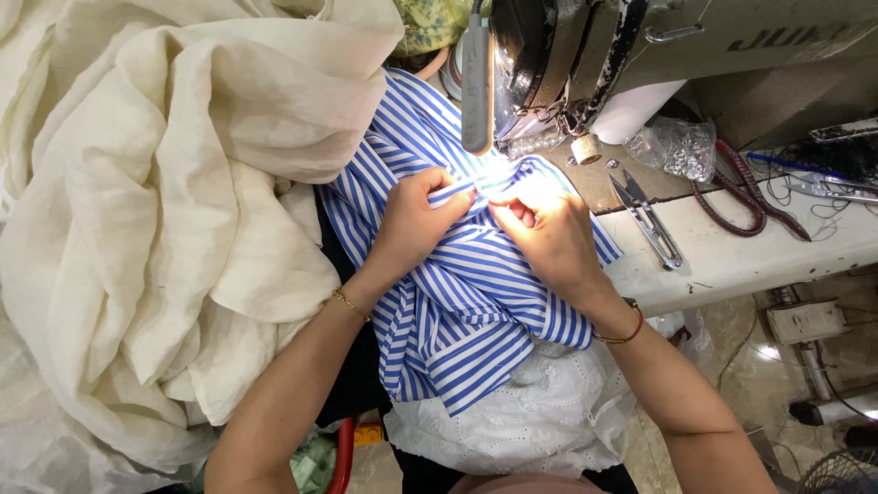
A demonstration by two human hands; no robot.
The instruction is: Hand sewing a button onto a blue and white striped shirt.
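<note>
Both your hands pinch the blue-and-white striped cloth (pixel 466 302) in front of the sewing machine (pixel 585 55): your left hand (pixel 416 224) grips a fold, and your right hand (pixel 549 238) closes on it just beside. Thread snips (pixel 645 220) lie on the counter (pixel 732 261) to the right, and cream fabric (pixel 155 229) is piled on the left.

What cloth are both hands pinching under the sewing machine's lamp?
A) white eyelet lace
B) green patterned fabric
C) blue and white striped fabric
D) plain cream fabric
C: the left hand and right hand both grip the blue and white striped fabric; the cream fabric lies aside.
</note>
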